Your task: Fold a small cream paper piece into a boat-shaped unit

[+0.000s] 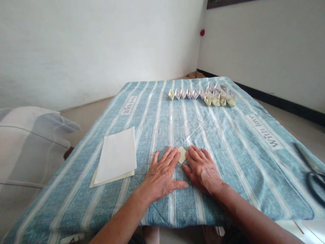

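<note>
A small pale-yellow folded paper square lies flat on the striped tablecloth, turned so that it looks like a diamond. My left hand rests palm down, its fingertips on the paper's left corner and its thumb stretched to the right below it. From the other side, my right hand presses its fingertips on the right corner, palm down, with the thumb near the lower edge. Both hands have their fingers extended. The parts of the paper under the fingertips are hidden.
Several folded paper shapes stand in rows at the table's far right. White paper sheets over yellowish ones lie on the left. Black-handled scissors rest at the right edge. Striped cloth covers the table; draped checked fabric is beyond its left side.
</note>
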Demonstrator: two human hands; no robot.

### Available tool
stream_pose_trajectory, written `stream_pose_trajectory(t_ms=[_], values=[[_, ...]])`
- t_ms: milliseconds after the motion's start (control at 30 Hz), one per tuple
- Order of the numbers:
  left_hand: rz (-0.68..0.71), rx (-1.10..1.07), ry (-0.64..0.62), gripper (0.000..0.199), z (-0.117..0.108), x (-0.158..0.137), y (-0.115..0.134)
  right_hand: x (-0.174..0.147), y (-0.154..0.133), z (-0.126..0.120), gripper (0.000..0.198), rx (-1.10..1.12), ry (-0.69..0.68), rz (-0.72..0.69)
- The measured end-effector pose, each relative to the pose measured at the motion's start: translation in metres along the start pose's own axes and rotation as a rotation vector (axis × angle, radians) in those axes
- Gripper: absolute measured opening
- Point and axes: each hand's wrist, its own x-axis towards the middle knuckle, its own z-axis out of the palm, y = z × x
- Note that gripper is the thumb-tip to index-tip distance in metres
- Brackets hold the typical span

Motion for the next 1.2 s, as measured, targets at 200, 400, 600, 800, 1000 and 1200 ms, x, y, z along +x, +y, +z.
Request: stream_pose_trajectory(t_ms=[200,400,600,800,1000,1200], values=[[-0.010,0.046,0.001,0.090,0.000,-0.011,-0.006,0.000,0.000,-0.001,0.039,0.021,-0.025,0.017],[-0.013,0.043,0.003,0.083,-0.001,-0.014,-0.011,0.000,0.000,0.001,0.038,0.032,-0.022,0.021],[-0.035,0.061,0.064,0.085,-0.004,-0.014,-0.002,0.000,0.000,0.002,0.039,0.028,-0.010,0.018],[0.042,0.019,0.023,0.086,-0.002,-0.015,0.009,0.000,0.000,0.002,0.036,0.021,0.008,0.020],[0.049,-0.021,-0.030,0.085,0.000,-0.013,0.006,0.000,0.001,-0.002,0.033,0.010,0.012,-0.016],[0.034,-0.023,-0.097,0.083,-0.008,-0.012,0.004,0.001,0.001,-0.002,0.035,0.005,0.009,-0.012]])
